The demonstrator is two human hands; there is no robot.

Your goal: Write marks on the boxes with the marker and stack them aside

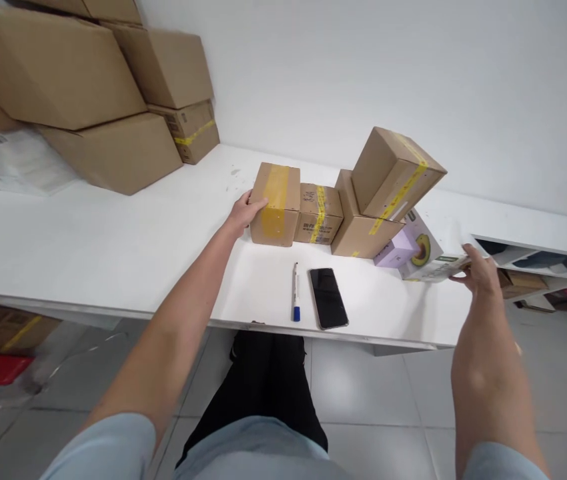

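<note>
My left hand (244, 212) grips the left side of a cardboard box (259, 223) with wide yellow tape, at the left end of a row. Beside that box stands a smaller taped carton (308, 223) with black print. Further right, a tilted carton (388, 167) rests on top of a larger carton (358, 235). A small purple box (394, 252) leans close to a white box with an avocado picture (426, 257). At the row's right end my right hand (478, 270) holds the white box by its right side, its fingertips partly hidden.
A blue-capped marker (296, 293) and a black phone (329, 298) lie near the front edge of the white table (153, 220). Large cardboard boxes (58, 67) are stacked at the back left. To the right is an open shelf (553, 257) with items inside.
</note>
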